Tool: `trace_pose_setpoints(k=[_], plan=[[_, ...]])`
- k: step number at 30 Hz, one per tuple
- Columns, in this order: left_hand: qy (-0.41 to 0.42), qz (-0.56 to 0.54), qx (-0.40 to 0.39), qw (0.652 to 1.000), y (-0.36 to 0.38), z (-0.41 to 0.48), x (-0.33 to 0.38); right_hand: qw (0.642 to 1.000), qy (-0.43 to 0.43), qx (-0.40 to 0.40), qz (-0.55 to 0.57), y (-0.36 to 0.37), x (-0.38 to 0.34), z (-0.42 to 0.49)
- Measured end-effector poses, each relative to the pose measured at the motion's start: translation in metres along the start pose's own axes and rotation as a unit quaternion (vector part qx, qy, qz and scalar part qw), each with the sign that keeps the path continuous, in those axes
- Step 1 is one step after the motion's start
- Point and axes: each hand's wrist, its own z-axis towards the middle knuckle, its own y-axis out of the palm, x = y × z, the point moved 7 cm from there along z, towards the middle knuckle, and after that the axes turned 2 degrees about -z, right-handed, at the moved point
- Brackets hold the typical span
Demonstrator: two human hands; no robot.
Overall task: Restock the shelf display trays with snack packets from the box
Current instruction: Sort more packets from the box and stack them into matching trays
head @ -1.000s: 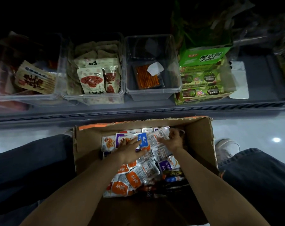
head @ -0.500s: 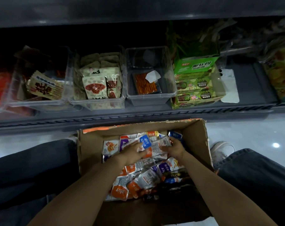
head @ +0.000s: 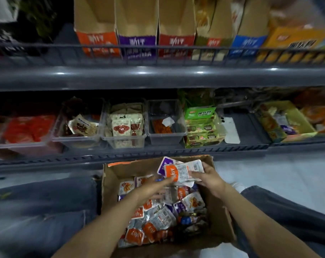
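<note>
A cardboard box sits on the floor between my knees, holding several small snack packets in orange, purple and silver. My right hand grips a stack of snack packets above the box's far edge, an orange-and-silver one on top. My left hand reaches to the stack's left edge, fingers touching it. On the lower shelf stand clear display trays: one nearly bare tray with an orange packet and a white slip, one tray full of white-and-red packets.
A green snack carton stands right of the clear trays, a yellow carton farther right. The upper shelf rail carries tall brown display cartons. My jeans-clad legs flank the box. White floor lies to the right.
Both hands rose out of the box with a stack of packets, now held above its far edge. The camera tilted up, bringing the upper shelf into view.
</note>
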Motion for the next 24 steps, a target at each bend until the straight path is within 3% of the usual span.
trace_pose_setpoints(k=[5, 12, 17, 24], plan=[[0.127, -0.135, 0.120, 0.975, -0.011, -0.030, 0.039, 0.996, -0.056, -0.060, -0.024, 0.034, -0.034, -0.036], [0.240, -0.066, 0.152, 0.956, -0.032, -0.086, 0.098, 0.977, -0.164, -0.093, -0.098, 0.068, -0.105, -0.082], [0.288, -0.077, 0.152, 0.942, -0.039, -0.111, 0.125, 0.973, -0.215, -0.058, -0.065, 0.080, -0.134, -0.099], [0.297, -0.112, 0.160, 0.934, -0.059, -0.129, 0.146, 0.971, -0.220, 0.044, 0.077, 0.069, -0.158, -0.101]])
